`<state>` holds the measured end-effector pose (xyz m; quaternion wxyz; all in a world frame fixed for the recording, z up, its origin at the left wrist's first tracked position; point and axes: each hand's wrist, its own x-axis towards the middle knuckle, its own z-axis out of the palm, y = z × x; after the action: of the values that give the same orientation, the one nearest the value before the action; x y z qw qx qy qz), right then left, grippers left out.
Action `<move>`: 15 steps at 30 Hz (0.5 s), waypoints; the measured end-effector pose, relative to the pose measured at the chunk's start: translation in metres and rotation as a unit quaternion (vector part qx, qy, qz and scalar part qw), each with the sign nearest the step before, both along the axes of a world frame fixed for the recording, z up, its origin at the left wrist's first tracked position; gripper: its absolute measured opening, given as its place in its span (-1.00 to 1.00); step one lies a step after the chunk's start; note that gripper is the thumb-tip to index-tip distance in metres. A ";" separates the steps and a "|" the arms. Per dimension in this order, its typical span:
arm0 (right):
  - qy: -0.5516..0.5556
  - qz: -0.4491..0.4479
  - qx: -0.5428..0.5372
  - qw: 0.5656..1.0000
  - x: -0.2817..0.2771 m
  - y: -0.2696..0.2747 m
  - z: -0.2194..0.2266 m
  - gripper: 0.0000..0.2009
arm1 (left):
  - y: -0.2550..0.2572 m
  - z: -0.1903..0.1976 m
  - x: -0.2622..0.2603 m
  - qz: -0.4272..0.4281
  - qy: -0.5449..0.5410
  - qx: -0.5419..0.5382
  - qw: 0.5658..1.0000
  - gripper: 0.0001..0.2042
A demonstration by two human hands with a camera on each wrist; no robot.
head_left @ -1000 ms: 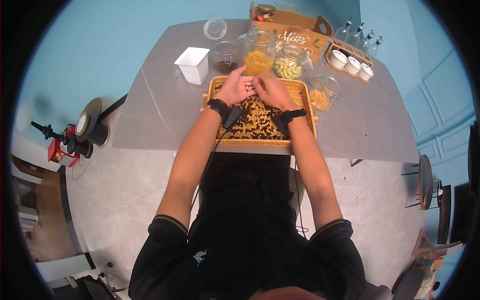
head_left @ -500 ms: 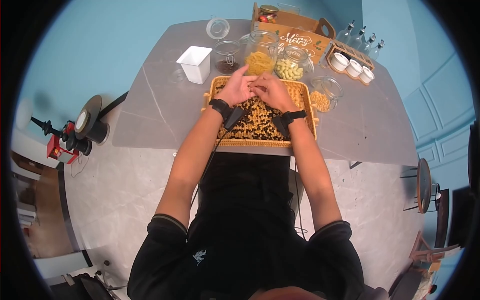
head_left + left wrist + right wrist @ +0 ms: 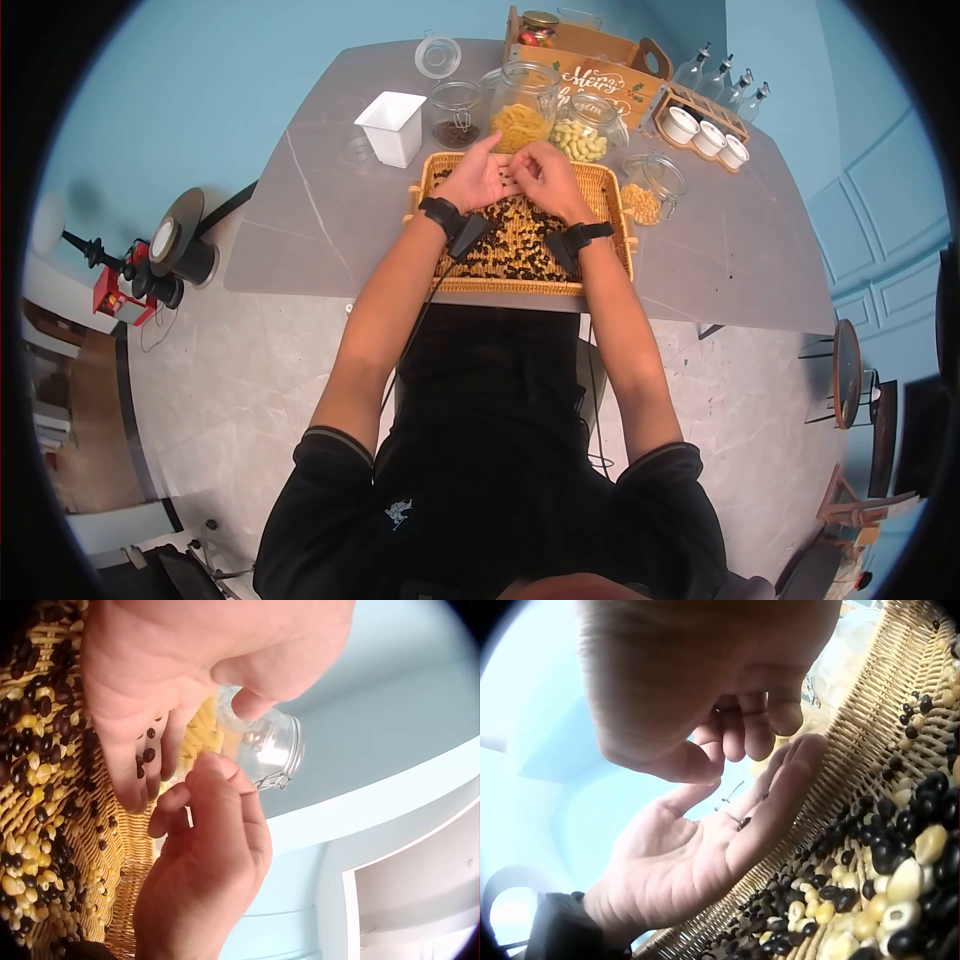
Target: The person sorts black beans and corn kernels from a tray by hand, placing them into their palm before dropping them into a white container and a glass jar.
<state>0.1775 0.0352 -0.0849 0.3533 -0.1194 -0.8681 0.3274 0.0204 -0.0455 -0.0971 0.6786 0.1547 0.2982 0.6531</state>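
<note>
Grey table (image 3: 290,240) — 3 white cups (image 3: 708,137); pale floor (image 3: 250,380) — blue walls (image 3: 250,95).

From where I stand, the grey table (image 3: 300,235) has a wicker basket (image 3: 512,287) at its near edge. Beyond are a white tapered container (image 3: 393,132), lidded glass jars (image 3: 522,118) (one full of yellow pieces), a wooden box (image 3: 608,88) with white lettering and a rack (image 3: 686,104) of white cups.
</note>
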 end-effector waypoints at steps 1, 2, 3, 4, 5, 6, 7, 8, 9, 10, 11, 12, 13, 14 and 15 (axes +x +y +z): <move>0.006 -0.010 -0.005 1.000 0.000 0.002 -0.001 -0.89 | 0.001 -0.001 -0.001 0.012 0.012 0.000 1.000 -0.30; 0.012 -0.021 -0.010 1.000 -0.001 0.005 -0.003 -0.88 | 0.002 -0.002 -0.002 0.023 0.023 0.000 0.999 -0.31; 0.018 -0.032 -0.015 0.999 -0.001 0.008 -0.004 -0.87 | 0.004 -0.002 -0.003 0.035 0.035 0.000 0.999 -0.31; 0.008 -0.028 0.008 1.000 -0.001 0.011 -0.007 -0.84 | 0.004 -0.003 -0.004 0.054 0.039 -0.003 0.998 -0.32; -0.002 -0.023 0.031 0.999 0.000 0.015 -0.009 -0.81 | 0.004 -0.003 -0.006 0.074 0.043 -0.005 0.996 -0.33; -0.012 -0.018 0.054 0.998 0.000 0.017 -0.012 -0.78 | 0.004 -0.004 -0.008 0.093 0.046 -0.008 0.995 -0.34; -0.038 -0.012 0.043 0.998 0.001 0.018 -0.012 -0.76 | 0.004 -0.004 -0.009 0.103 0.039 -0.002 0.994 -0.35; -0.063 -0.005 0.032 0.997 0.001 0.018 -0.013 -0.73 | 0.004 -0.003 -0.010 0.114 0.031 0.003 0.993 -0.36; -0.089 0.001 0.021 0.996 0.002 0.018 -0.013 -0.70 | 0.003 -0.002 -0.010 0.124 0.024 0.009 0.992 -0.37; -0.117 -0.004 0.025 0.993 0.002 0.015 -0.010 -0.68 | 0.004 -0.004 -0.012 0.121 0.031 0.018 0.992 -0.37; -0.145 -0.009 0.029 0.989 0.002 0.011 -0.008 -0.66 | 0.004 -0.006 -0.014 0.119 0.038 0.028 0.992 -0.37; -0.173 -0.014 0.033 0.984 0.003 0.008 -0.005 -0.65 | 0.004 -0.008 -0.015 0.116 0.045 0.037 0.991 -0.37; -0.171 -0.019 0.035 0.984 0.003 0.006 -0.003 -0.66 | 0.003 -0.007 -0.015 0.110 0.049 0.047 0.992 -0.37; -0.169 -0.024 0.038 0.985 0.002 0.005 -0.002 -0.67 | 0.003 -0.006 -0.015 0.103 0.053 0.057 0.992 -0.37; -0.168 -0.030 0.040 0.985 0.003 0.004 -0.001 -0.69 | 0.003 -0.006 -0.015 0.096 0.057 0.067 0.991 -0.36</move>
<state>0.1801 0.0390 -0.0858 0.2168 -0.1845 -0.9234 0.2573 0.0053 -0.0425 -0.1029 0.5823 0.2078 0.3056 0.7241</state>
